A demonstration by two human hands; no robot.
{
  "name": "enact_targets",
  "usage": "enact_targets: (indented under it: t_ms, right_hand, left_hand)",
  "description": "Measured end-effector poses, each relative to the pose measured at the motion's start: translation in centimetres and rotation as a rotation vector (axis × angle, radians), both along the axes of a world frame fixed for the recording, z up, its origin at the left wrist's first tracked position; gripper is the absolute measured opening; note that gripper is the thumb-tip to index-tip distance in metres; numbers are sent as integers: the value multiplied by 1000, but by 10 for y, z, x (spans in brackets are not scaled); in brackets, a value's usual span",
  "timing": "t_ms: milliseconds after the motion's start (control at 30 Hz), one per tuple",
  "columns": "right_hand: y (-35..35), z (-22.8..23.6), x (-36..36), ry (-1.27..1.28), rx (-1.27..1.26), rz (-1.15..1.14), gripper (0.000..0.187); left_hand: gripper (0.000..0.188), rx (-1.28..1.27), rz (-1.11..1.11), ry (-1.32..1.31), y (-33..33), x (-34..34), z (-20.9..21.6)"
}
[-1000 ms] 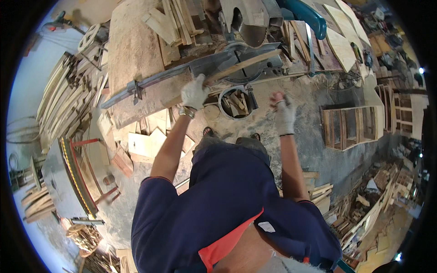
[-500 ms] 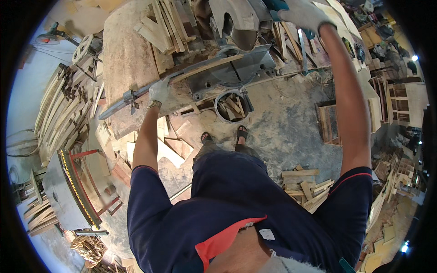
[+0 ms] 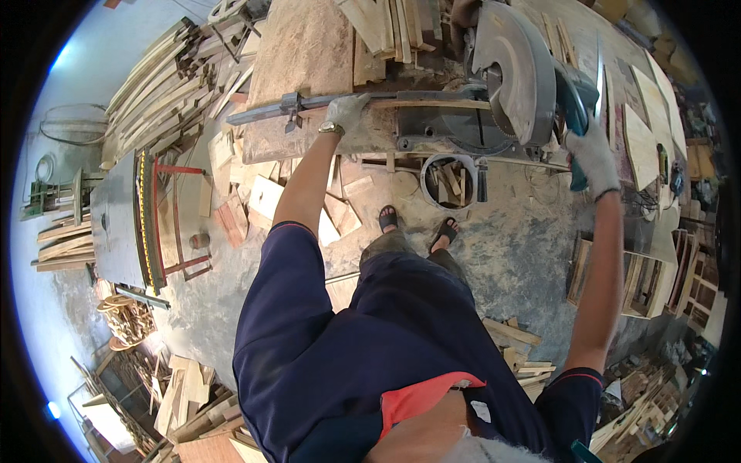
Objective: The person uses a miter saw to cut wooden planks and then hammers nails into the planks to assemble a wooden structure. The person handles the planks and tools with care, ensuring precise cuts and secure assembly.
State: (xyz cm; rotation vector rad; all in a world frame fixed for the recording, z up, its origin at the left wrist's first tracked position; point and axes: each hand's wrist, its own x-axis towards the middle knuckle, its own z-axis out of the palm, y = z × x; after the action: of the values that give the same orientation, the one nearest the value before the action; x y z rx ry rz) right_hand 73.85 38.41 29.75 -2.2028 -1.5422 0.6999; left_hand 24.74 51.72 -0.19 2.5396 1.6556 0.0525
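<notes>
Saw (image 3: 521, 65) lowered near the counter (image 3: 301, 54) edge, right fingers (image 3: 577, 145) clamped on handle (image 3: 575, 108), left fingers (image 3: 357, 102) unclear: apparently cutting, I should keep the strip (image 3: 432, 103) steady.

Shows teal on the saw handle (image 3: 580, 109), grey on the blade guard (image 3: 526, 65), off-white on the gloves (image 3: 593, 158), tan on the wooden strip (image 3: 440, 103), navy with red edging on the shirt (image 3: 351, 347).

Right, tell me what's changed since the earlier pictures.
The right hand, first off the saw, now grips the teal handle, and the saw came down toward the wooden strip. The strip swung from a slant to lie along the metal bar. The left hand stays by the strip's left end; the round bin hasn't moved.
</notes>
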Motion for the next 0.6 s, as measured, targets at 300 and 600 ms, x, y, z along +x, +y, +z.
enact_targets:
  t_ms: [300, 600]
  right_hand:
    - [-40, -87, 0, -169, 125, -112, 80]
    - [-60, -167, 13, 10, 34, -176, 74]
  left_hand:
    - [47, -80, 62, 74, -1, 15, 19]
    - [33, -86, 40, 23, 0, 15, 22]
